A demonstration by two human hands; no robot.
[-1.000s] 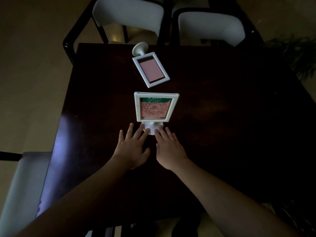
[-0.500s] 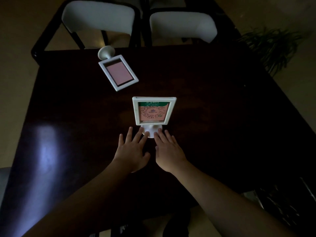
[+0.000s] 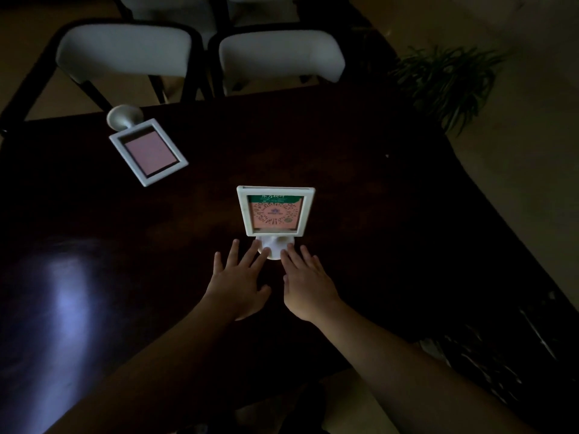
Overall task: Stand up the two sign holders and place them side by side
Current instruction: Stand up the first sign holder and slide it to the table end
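1. Here, a dark desk (image 3: 360, 189) is seen from above in dim light, with a pale glare patch on its near left part.
2. One sign holder (image 3: 275, 212) is stood upright near the middle of the desk, its white frame faced toward the camera; a pink and green card with a round code is shown in it.
3. Its round white base (image 3: 275, 247) is set on the desk just below the frame.
4. The left hand (image 3: 238, 285) is laid flat, palm down, with fingers spread; its fingertips (image 3: 256, 244) are placed at the left edge of the base.
5. The right hand (image 3: 305, 288) is laid flat beside it, and its fingertips (image 3: 285, 253) are rested on the right edge of the base.
6. Neither grip is closed on anything: both hands are opened out, and the base is only touched from two sides.
7. The second holder (image 3: 147, 150) is laid flat on its back at the far left of the desk, well apart from the first, with a plain pink card shown.
8. Its base (image 3: 124, 118) is pointed toward the far edge.
9. Two white-backed chairs (image 3: 125, 53) are drawn up side by side beyond the desk.
10. A leafy plant (image 3: 448, 76) is seen on the floor at the far right.
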